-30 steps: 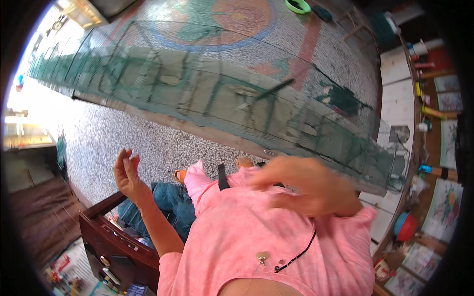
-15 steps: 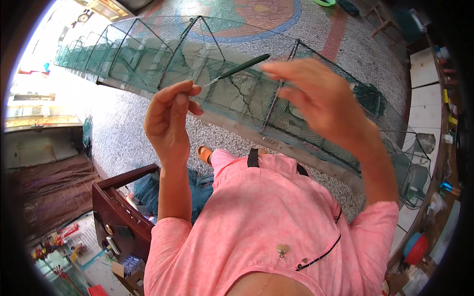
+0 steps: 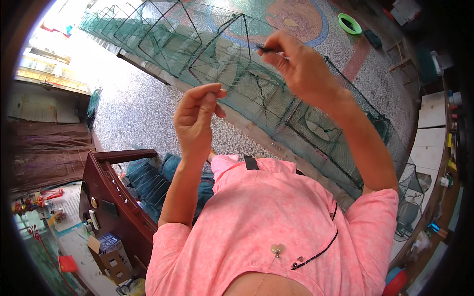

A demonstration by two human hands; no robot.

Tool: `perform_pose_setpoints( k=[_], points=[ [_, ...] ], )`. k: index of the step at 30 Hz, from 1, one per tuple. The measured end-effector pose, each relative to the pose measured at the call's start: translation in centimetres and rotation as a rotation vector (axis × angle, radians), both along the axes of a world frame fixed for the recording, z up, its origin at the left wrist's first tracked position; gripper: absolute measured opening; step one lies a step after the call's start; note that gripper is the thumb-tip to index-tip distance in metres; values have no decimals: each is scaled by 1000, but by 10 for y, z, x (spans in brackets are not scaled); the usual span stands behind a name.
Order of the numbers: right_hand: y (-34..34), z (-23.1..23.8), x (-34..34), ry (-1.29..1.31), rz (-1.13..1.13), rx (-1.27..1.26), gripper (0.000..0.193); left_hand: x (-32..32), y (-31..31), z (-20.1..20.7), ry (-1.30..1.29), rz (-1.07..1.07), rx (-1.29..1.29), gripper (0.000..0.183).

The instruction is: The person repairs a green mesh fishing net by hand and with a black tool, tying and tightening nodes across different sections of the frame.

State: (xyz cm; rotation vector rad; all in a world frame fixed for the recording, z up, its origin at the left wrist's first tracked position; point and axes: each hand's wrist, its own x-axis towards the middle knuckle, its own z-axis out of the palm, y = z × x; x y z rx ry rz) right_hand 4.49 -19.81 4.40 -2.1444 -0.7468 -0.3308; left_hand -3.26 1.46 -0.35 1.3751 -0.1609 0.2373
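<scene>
Out in front of me, the thumb and fingers of my right hand (image 3: 303, 66) are closed on a slim, dark netting needle (image 3: 266, 49). Only its dark end shows past the fingertips; the rest is hidden in the hand. To the left and lower, my left hand (image 3: 195, 116) is raised with thumb and forefinger pressed together. Whatever it pinches is too fine to make out. Beneath and beyond both hands stretches a long green mesh net trap (image 3: 229, 59) on dark square frames. Neither hand clearly touches the mesh.
Dark red wooden furniture (image 3: 116, 197) stands at my left, with dark blue cloth (image 3: 148, 182) beside it. An opened small carton (image 3: 111, 256) sits at lower left. Farther off on the speckled floor lies a bright green basin (image 3: 349, 23). White cabinets (image 3: 430, 123) line the right side.
My right hand has closed on the netting needle, which earlier showed at full length between the hands, and carried it up and away from my left hand. The whole view has shifted.
</scene>
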Motion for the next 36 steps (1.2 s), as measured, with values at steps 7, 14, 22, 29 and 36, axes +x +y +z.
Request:
perform_pose_setpoints(
  k=[7, 14, 22, 29, 36],
  points=[
    [23, 112, -44, 383, 201, 731, 30, -16, -64, 10, -31, -297, 162, 45],
    [-35, 97, -43, 27, 299, 216, 24, -12, -37, -16, 213, -394, -7, 18],
    [-130, 99, -39, 854, 199, -165, 22, -20, -20, -23, 334, -435, -396, 19],
    [-110, 47, -28, -148, -210, 41, 19, -12, -41, -31, 357, -427, -473, 18],
    [-77, 23, -63, 53, 223, -225, 9, -22, -51, -45, 431, -382, -570, 17]
  ],
)
